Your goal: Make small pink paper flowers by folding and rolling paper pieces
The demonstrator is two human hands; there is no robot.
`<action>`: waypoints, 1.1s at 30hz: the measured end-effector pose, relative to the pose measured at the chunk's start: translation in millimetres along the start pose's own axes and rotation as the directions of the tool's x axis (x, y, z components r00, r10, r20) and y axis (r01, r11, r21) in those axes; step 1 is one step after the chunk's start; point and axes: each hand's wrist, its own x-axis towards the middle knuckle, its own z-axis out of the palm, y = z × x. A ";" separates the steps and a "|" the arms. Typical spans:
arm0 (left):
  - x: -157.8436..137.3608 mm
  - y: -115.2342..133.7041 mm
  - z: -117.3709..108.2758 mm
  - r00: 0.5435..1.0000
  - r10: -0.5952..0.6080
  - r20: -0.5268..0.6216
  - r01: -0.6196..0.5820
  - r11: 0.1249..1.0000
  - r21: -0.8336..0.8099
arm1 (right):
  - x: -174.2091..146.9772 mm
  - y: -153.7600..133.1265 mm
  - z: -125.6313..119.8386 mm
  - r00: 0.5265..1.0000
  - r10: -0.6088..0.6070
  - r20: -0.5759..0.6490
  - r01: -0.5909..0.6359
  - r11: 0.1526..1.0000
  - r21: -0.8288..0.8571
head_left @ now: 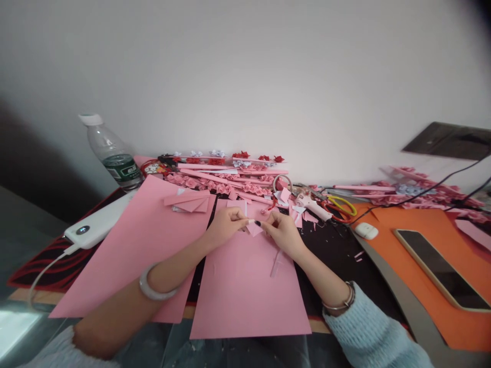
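Between my two hands is a small folded piece of pink paper [254, 229], pinched at its upper edges. My left hand [226, 225] grips its left side with thumb and fingertips. On the other side, my right hand [282, 231] has thumb and fingers closed on the same piece. Both hands are above a large pink sheet [251, 301]. A narrow strip [275, 264] lies on that sheet below my right hand. To the left, a second pink sheet [126, 260] bears a stack of folded pink papers [187, 201].
Paper flowers and rolled pink sticks [230, 176] line the wall. A glue gun [312, 204] and yellow-handled scissors [343, 205] lie right of centre. A water bottle [115, 153] and power bank [97, 222] are left; a phone [441, 268] and white earphone case [366, 230] are right.
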 end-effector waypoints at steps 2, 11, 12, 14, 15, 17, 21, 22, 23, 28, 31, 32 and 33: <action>0.8 0.1 0.8 0.999 -0.032 -0.008 0.032 0.999 -0.043 | -0.1 0.0 -0.1 1.000 -0.001 -0.018 0.001 1.000 0.012; 3.5 -7.5 -5.0 0.990 -0.139 -0.036 0.128 0.968 -0.216 | 2.7 -0.1 -4.1 0.995 -0.053 0.082 0.020 0.934 0.357; 3.6 -7.6 -5.4 0.989 -0.144 -0.037 0.132 0.965 -0.229 | 2.9 0.4 -4.1 0.992 -0.064 0.106 0.025 0.942 0.335; 3.6 -6.5 -5.1 0.988 -0.154 -0.031 0.142 0.959 -0.244 | 3.0 1.9 -3.6 0.989 -0.062 0.131 0.023 0.959 0.283; 3.4 -5.6 -4.6 0.987 -0.159 -0.023 0.148 0.958 -0.244 | 2.9 3.0 -3.0 0.990 -0.052 0.133 0.016 0.965 0.262; 2.8 -4.0 -3.1 0.987 -0.164 -0.005 0.158 0.960 -0.231 | 2.4 5.3 -1.8 0.991 -0.027 0.131 -0.005 0.971 0.240; 1.4 -3.9 -0.3 0.984 -0.166 0.069 0.175 0.968 -0.181 | 1.8 8.1 -0.5 0.994 0.024 0.111 -0.050 0.970 0.236; 1.1 -4.6 0.3 0.984 -0.156 0.091 0.170 0.971 -0.170 | 1.8 8.2 -0.5 0.995 0.031 0.095 -0.052 0.972 0.230; 0.8 -5.3 0.8 0.984 -0.140 0.112 0.157 0.975 -0.159 | 1.8 8.1 -0.7 0.996 0.034 0.080 -0.050 0.975 0.218; 0.1 -9.6 2.7 0.987 0.019 0.162 -0.017 1.000 -0.011 | 2.3 7.9 -1.4 0.999 -0.004 0.044 -0.002 0.993 0.119; 0.9 -11.2 1.6 0.990 0.061 0.127 -0.070 0.995 0.066 | 1.6 8.6 -0.4 0.999 -0.004 0.048 -0.002 0.992 0.125; 1.3 -11.3 0.7 0.993 0.054 0.109 -0.060 0.997 0.055 | 1.3 8.5 0.1 0.999 0.006 0.053 -0.014 0.988 0.151; 1.8 -11.3 -0.2 0.996 0.037 0.087 -0.039 0.999 0.030 | 1.0 8.1 0.5 0.998 0.018 0.065 -0.029 0.982 0.185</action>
